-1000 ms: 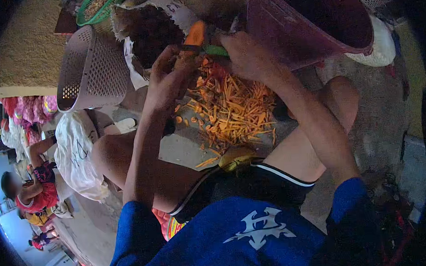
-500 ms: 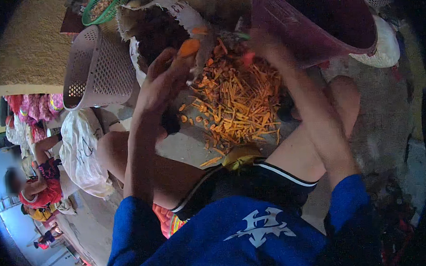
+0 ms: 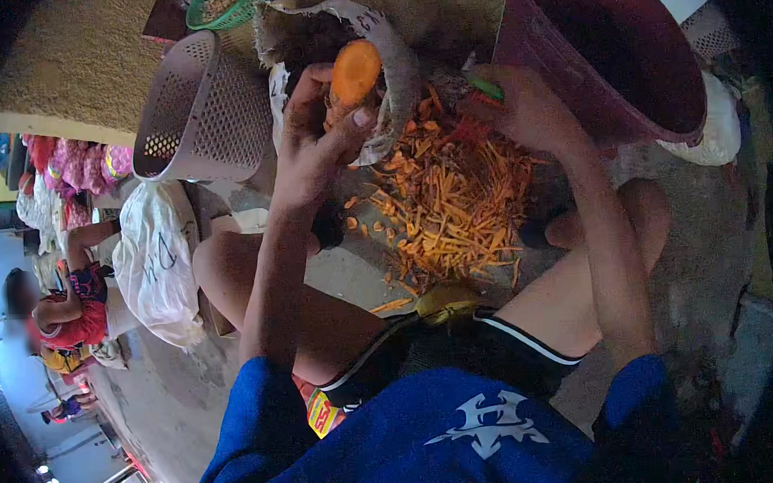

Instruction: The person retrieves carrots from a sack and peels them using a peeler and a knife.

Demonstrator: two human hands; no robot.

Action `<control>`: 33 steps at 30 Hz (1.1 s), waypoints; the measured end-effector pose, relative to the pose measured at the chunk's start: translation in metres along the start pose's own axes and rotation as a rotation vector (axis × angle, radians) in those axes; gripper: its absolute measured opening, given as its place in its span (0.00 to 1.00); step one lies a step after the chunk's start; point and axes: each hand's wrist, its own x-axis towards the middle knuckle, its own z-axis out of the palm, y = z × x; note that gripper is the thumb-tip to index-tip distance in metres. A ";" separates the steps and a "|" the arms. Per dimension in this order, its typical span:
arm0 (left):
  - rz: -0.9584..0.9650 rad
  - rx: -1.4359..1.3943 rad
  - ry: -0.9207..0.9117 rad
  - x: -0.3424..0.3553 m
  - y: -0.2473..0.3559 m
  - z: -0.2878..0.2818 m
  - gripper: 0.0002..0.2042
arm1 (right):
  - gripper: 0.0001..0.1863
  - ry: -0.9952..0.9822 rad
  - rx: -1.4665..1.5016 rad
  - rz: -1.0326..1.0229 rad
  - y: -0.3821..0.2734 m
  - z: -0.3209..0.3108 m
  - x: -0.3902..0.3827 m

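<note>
My left hand [image 3: 310, 154] is closed around a carrot [image 3: 357, 70], its smooth orange cut face turned up. It hovers at the near rim of an open woven sack [image 3: 396, 92] with dark contents. To the right, my right hand [image 3: 530, 107] grips a small tool [image 3: 487, 88] with a green handle and a red part; its working end does not show clearly. Below and between the hands lies a heap of orange carrot peelings and strips [image 3: 455, 207] on the ground, with several small round end slices at its left side.
A perforated plastic basket [image 3: 223, 119] stands at left, a large maroon tub [image 3: 609, 72] at right. A green basket [image 3: 235, 20] sits at the back. A white sack [image 3: 156, 262] rests beside my left knee. Farther left, a person in red [image 3: 76, 315] sits near pink net bags [image 3: 77, 166].
The carrot has come into sharper view, its cut face now turned toward me. My right hand has shifted slightly down, with the green-handled tool still in it. The whole view has shifted slightly.
</note>
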 end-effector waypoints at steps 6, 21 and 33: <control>-0.085 0.155 0.144 0.000 -0.003 0.018 0.16 | 0.18 0.027 -0.060 0.061 -0.039 -0.006 0.006; -0.394 0.071 0.154 0.014 -0.029 0.007 0.10 | 0.11 -0.012 -0.290 0.171 -0.025 0.042 0.030; -0.230 0.116 0.177 0.005 0.001 0.015 0.13 | 0.20 -0.039 0.007 0.184 -0.004 0.004 0.009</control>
